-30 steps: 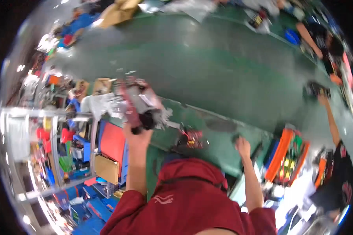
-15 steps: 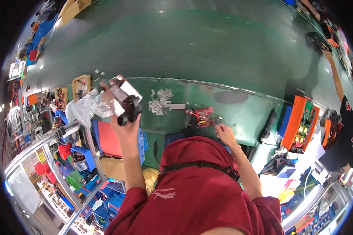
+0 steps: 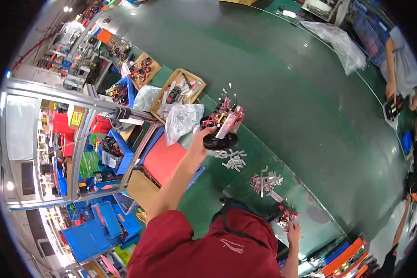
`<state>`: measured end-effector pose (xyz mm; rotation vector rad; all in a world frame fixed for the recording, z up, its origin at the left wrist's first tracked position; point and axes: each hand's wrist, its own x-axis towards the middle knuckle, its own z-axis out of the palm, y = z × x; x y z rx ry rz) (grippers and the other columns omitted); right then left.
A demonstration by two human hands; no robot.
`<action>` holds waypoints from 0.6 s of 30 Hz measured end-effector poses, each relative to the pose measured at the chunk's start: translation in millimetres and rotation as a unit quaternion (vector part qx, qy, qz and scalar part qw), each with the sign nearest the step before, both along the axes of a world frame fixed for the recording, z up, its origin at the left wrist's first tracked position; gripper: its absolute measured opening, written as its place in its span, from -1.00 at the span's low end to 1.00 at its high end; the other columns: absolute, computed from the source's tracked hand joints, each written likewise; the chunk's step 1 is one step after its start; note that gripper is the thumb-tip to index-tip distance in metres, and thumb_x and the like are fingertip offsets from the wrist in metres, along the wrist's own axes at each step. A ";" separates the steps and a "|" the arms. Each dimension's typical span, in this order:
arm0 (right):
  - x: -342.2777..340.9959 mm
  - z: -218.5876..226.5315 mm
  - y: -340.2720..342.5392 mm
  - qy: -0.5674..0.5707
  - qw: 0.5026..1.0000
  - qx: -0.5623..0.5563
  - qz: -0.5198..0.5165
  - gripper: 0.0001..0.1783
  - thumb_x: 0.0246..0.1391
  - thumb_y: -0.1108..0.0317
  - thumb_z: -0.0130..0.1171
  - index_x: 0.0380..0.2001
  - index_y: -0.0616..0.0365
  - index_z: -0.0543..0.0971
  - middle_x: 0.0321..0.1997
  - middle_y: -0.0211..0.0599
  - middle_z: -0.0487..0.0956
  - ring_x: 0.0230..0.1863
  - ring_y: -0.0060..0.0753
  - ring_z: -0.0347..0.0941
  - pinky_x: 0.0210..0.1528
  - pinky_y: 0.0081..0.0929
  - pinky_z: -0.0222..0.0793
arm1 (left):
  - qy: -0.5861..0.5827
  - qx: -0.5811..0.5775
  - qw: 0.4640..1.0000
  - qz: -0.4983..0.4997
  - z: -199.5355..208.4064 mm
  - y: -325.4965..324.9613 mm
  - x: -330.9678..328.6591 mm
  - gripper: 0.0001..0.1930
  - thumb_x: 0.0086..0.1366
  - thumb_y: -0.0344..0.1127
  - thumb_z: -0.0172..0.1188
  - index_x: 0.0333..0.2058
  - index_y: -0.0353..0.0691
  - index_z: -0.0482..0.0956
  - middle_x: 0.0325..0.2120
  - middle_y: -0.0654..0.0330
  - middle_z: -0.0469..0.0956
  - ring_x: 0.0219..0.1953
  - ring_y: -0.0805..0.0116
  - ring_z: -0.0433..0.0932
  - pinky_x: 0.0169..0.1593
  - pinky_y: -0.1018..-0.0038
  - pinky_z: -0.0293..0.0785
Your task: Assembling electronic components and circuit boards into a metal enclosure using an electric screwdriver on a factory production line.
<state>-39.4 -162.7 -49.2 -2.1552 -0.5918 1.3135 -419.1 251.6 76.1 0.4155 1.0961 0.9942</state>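
Observation:
My left hand [image 3: 200, 144] is stretched out to the left with its fingers wrapped round a red and black assembly [image 3: 227, 124]. This has a rounded black base, a pale strip on its side and thin wires with small ends sticking up. A clear plastic bag [image 3: 183, 121] lies just left of it. My right hand [image 3: 293, 234] is low at the right, fingers closed, against the near edge of a second red and black assembly [image 3: 288, 216] on the green table. What its fingertips hold, if anything, is too small to make out. A pile of small grey pieces [image 3: 265, 181] lies beside that assembly.
More small pale pieces [image 3: 235, 160] lie below my left hand. A cardboard tray of parts [image 3: 190, 83] sits behind the bag, near a red panel [image 3: 164, 162] and a metal frame [image 3: 65, 92]. Orange bins [image 3: 340, 259] stand at the lower right; other people work at the far right.
The view has swung left, bringing the cardboard tray nearer the middle. My left hand still holds its assembly, now turned with its red side showing. My right hand has come against the other assembly.

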 end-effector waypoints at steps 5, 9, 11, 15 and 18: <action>11.0 -1.6 0.2 -0.019 1.000 -0.006 0.020 -0.68 0.26 0.22 0.08 -0.33 0.28 0.65 -0.57 -0.26 0.62 -0.59 -0.49 0.52 -0.54 -0.49 0.36 | 0.152 0.147 0.977 -0.022 55.3 51.8 -77.6 -0.69 0.32 -0.24 0.16 -0.07 -0.31 0.61 -0.15 0.17 0.67 -0.10 0.35 0.64 0.09 0.40 0.49; 22.6 -9.6 -45.1 -0.032 0.997 -0.065 -0.012 -0.66 0.24 0.20 0.05 -0.32 0.28 0.65 -0.55 -0.20 0.64 -0.61 -0.47 0.53 -0.58 -0.54 0.38 | 0.028 0.046 0.998 0.040 69.0 126.5 -151.5 -0.67 0.37 -0.24 0.04 0.00 -0.24 0.60 -0.15 0.14 0.67 -0.12 0.26 0.67 -0.02 0.34 0.59; 10.3 14.6 -49.4 0.026 0.985 -0.151 -0.075 -0.64 0.21 0.19 0.07 -0.30 0.33 0.64 -0.55 -0.17 0.64 -0.59 -0.47 0.55 -0.56 -0.56 0.41 | 0.250 0.200 0.946 0.040 56.6 146.3 -194.8 -0.65 0.34 -0.15 0.05 -0.01 -0.16 0.59 -0.16 0.12 0.67 -0.18 0.18 0.68 -0.08 0.30 0.62; -9.8 76.8 -65.1 0.159 0.904 -0.388 -0.080 -0.32 0.28 -0.07 0.12 0.36 0.00 0.37 0.31 0.14 0.43 0.35 -0.40 0.35 0.42 -0.55 0.10 | 0.090 0.042 0.977 0.187 35.0 202.5 -256.1 -0.75 0.26 -0.14 0.17 -0.12 -0.05 0.60 -0.30 0.12 0.67 -0.29 0.14 0.67 -0.22 0.24 0.65; -6.7 81.5 -34.4 0.141 0.902 -0.391 -0.121 -0.33 0.28 -0.07 0.13 0.35 0.00 0.38 0.29 0.13 0.43 0.33 -0.40 0.36 0.40 -0.54 0.11 | 0.094 -0.004 0.974 0.207 -2.8 234.5 -280.9 -0.75 0.23 -0.11 0.20 -0.19 -0.07 0.59 -0.31 0.08 0.67 -0.35 0.10 0.66 -0.28 0.16 0.65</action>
